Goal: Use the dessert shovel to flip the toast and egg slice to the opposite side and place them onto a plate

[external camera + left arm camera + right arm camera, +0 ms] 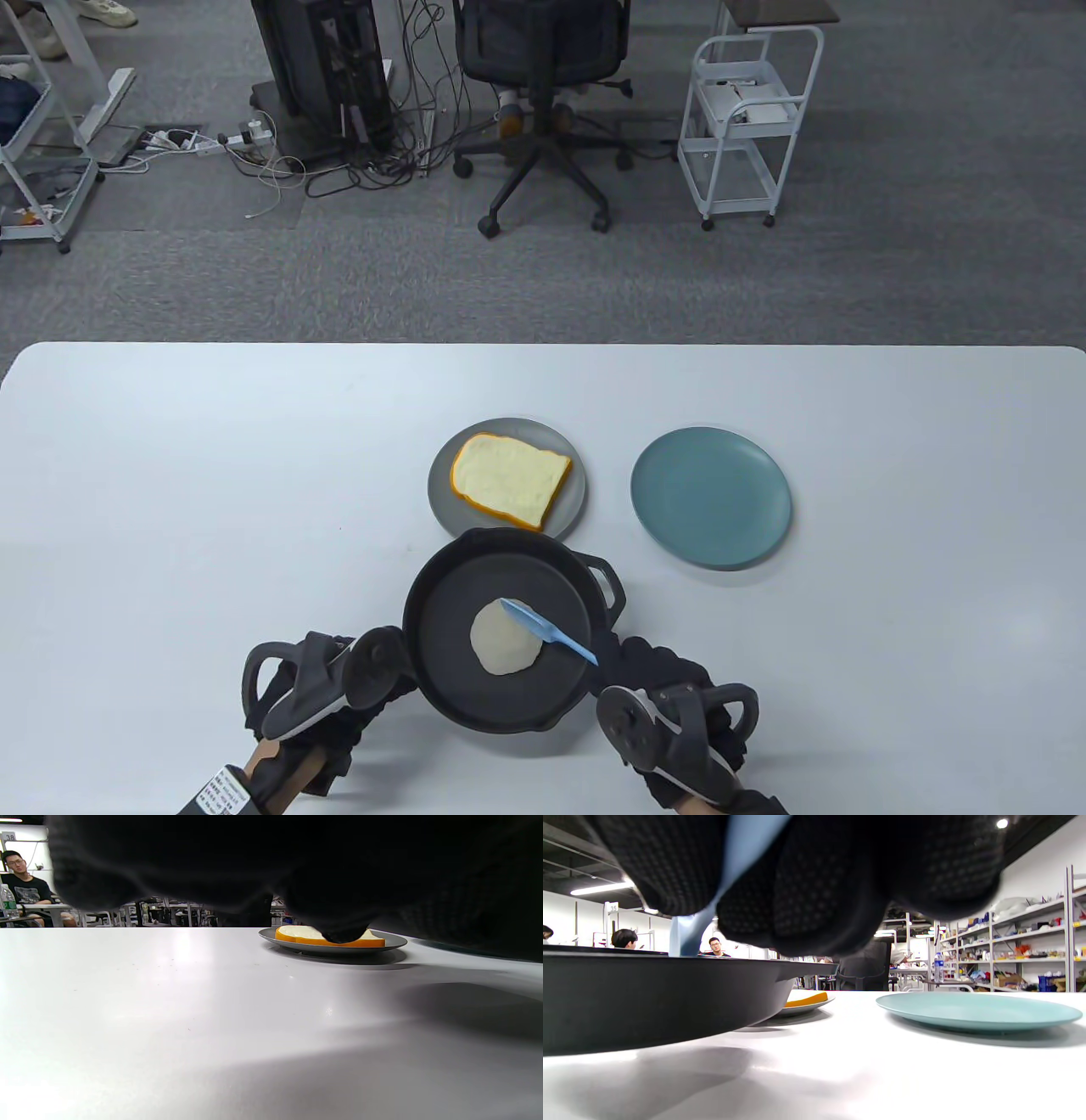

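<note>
A black skillet (pixel 441 679) stands at the near middle of the table, and a pale round egg slice (pixel 501 649) lies in it. The blade of the blue dessert shovel (pixel 543 628) lies on the egg's right edge. My right hand (pixel 632 671) grips the shovel's handle (pixel 746 844) at the pan's right rim. My left hand (pixel 369 679) is at the pan's left rim, where the long handle is hidden under it. The toast (pixel 509 480) lies on a grey plate (pixel 441 501) just beyond the pan. In the left wrist view the toast (pixel 297 935) shows under the dark glove.
A teal plate (pixel 711 497) with nothing on it sits right of the grey plate, and shows close by as the teal plate (pixel 975 1012) in the right wrist view. The skillet's wall (pixel 649 997) fills that view's left. An office chair (pixel 543 102) and a white cart (pixel 747 127) stand beyond the table.
</note>
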The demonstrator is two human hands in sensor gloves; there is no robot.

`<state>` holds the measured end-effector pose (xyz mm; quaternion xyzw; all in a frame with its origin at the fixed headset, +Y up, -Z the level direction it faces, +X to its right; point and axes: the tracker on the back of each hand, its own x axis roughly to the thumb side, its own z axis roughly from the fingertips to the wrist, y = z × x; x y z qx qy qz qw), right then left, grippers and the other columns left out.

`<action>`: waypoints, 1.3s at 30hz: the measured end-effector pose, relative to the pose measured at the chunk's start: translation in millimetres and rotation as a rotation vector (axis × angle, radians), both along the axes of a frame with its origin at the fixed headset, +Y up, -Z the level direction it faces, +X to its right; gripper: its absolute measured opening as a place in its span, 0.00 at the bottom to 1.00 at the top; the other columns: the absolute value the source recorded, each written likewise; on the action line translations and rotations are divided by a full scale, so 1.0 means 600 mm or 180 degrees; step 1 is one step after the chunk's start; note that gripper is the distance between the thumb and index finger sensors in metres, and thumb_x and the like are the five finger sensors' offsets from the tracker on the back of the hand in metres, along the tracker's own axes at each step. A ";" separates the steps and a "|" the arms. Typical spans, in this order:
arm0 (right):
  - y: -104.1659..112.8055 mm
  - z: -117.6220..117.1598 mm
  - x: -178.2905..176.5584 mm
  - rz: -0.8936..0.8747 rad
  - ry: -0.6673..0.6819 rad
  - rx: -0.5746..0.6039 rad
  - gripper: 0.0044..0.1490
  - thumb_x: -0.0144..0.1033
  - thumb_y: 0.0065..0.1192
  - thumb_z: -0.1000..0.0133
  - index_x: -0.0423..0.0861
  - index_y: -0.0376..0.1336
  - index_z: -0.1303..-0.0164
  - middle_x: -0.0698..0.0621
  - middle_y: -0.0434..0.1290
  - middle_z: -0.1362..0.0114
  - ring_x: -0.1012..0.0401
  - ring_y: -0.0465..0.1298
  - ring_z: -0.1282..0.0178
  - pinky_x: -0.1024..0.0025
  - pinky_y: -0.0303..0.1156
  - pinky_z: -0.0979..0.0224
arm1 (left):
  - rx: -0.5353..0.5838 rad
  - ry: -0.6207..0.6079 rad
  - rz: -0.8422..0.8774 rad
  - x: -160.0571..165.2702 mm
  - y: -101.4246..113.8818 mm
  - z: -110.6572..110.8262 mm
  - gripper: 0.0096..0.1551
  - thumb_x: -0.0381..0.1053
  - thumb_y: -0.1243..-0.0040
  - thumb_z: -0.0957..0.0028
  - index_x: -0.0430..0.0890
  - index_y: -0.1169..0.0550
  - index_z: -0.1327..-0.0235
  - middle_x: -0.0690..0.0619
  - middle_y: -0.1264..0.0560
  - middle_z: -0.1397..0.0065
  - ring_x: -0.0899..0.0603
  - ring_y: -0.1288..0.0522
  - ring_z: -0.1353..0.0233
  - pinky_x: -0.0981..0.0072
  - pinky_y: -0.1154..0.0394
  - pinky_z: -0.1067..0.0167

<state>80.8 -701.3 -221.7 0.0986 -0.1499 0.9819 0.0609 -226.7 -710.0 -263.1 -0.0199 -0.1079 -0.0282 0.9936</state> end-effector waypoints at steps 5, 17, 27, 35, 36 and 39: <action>0.010 -0.008 0.028 -0.0418 -0.0164 -0.0190 0.32 0.52 0.71 0.53 0.47 0.76 0.42 0.58 0.89 0.60 0.62 0.86 0.70 0.63 0.82 0.60 | 0.0010 -0.0019 -0.0007 0.000 0.000 -0.001 0.33 0.70 0.31 0.69 0.58 0.14 0.51 0.66 0.15 0.82 0.52 0.18 0.85 0.57 0.16 0.63; 0.012 -0.030 0.092 -0.0737 -0.0569 -0.0867 0.30 0.55 0.75 0.55 0.48 0.81 0.51 0.57 0.91 0.67 0.64 0.85 0.79 0.66 0.81 0.68 | 0.0089 -0.0053 -0.0075 0.001 0.001 0.001 0.33 0.70 0.31 0.69 0.58 0.14 0.51 0.66 0.15 0.82 0.52 0.18 0.85 0.57 0.16 0.63; -0.022 -0.048 0.085 -0.1185 -0.0255 -0.1696 0.29 0.55 0.76 0.55 0.47 0.82 0.54 0.58 0.91 0.69 0.64 0.84 0.82 0.67 0.81 0.71 | 0.0105 -0.0126 -0.0042 0.008 0.005 0.008 0.33 0.70 0.30 0.69 0.58 0.14 0.51 0.65 0.15 0.83 0.52 0.18 0.85 0.57 0.16 0.63; -0.030 -0.047 0.071 -0.1583 -0.0227 -0.2085 0.30 0.56 0.76 0.55 0.45 0.82 0.56 0.59 0.91 0.70 0.66 0.84 0.83 0.69 0.81 0.72 | 0.0204 -0.0292 -0.0297 0.037 -0.004 0.022 0.33 0.70 0.31 0.69 0.58 0.14 0.51 0.66 0.15 0.83 0.52 0.18 0.85 0.57 0.16 0.62; -0.034 -0.048 0.068 -0.1675 -0.0244 -0.2148 0.30 0.56 0.76 0.55 0.45 0.82 0.55 0.58 0.91 0.70 0.66 0.84 0.83 0.69 0.81 0.72 | 0.0206 -0.0323 -0.0295 0.041 -0.005 0.024 0.33 0.70 0.31 0.69 0.58 0.14 0.51 0.66 0.15 0.82 0.52 0.17 0.84 0.57 0.16 0.62; -0.044 -0.051 0.057 -0.1640 -0.0263 -0.2244 0.30 0.55 0.76 0.55 0.45 0.82 0.54 0.58 0.91 0.69 0.66 0.84 0.82 0.68 0.81 0.71 | 0.0222 -0.0386 -0.0196 0.051 -0.003 0.031 0.33 0.70 0.31 0.69 0.58 0.14 0.51 0.66 0.15 0.82 0.52 0.17 0.84 0.57 0.16 0.62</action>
